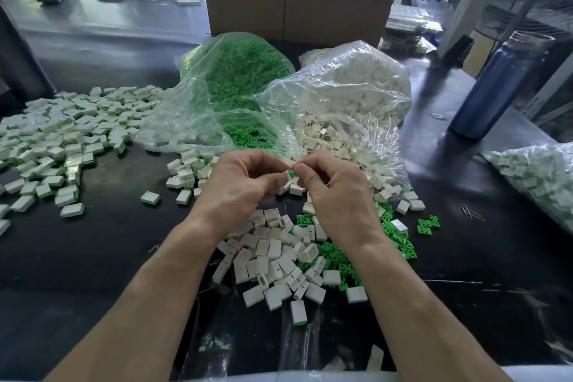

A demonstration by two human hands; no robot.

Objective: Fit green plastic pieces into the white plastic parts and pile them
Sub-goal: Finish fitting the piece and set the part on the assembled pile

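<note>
- Fingers first: the left hand (245, 186) and the right hand (336, 195) meet thumb to thumb, each pinching at one small piece (290, 171) showing a fleck of green; how far it is seated, I cannot tell.
- Just below the hands lies the loose heap of white parts (273, 254) on the table (108, 257), green pieces (393, 236) spilling out at the heap's right edge.
- Beyond the hands, two clear bags sag open: the green bag (238, 71) to the left, the white bag (350, 84) to the right, its mouth almost touching the fingers.
- Far left of the hands, the finished pile (62, 139) spreads wide.
- The risk, as I read it: a tilted green piece jams or springs out of that tight pinch and vanishes into the unfinished heap directly underneath.
- Also, the slack bag film near the fingertips could get nipped into the joint.
</note>
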